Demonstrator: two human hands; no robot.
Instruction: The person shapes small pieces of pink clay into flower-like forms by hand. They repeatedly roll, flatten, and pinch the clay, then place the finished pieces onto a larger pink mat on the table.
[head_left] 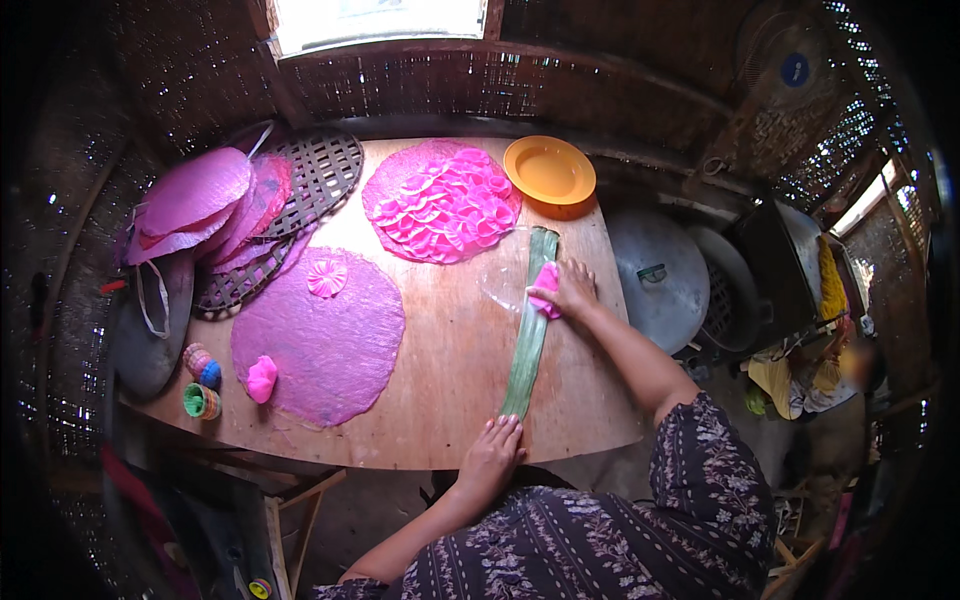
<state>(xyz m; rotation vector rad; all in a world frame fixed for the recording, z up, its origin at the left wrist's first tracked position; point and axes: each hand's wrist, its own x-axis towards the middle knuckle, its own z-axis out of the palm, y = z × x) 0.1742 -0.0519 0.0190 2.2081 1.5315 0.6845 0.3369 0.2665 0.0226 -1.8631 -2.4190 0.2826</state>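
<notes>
A long green leaf strip (530, 330) lies lengthwise on the wooden table (450, 370). My left hand (492, 455) presses flat on its near end at the table's front edge. My right hand (570, 288) holds a pink cloth (546, 290) against the strip near its far end. A large round pink sheet (320, 335) lies to the left, with a small pink flower shape (327, 277) and a pink lump (261, 378) on it. Farther back lies another pink round (440, 200) covered with several pink petal-like pieces.
An orange plate (549, 170) stands at the back right of the table. Pink discs (205, 205) are stacked on woven trays (320, 175) at the left. Small coloured moulds (201, 385) sit at the front left corner. A round metal lid (660, 275) lies right of the table. Woven walls surround.
</notes>
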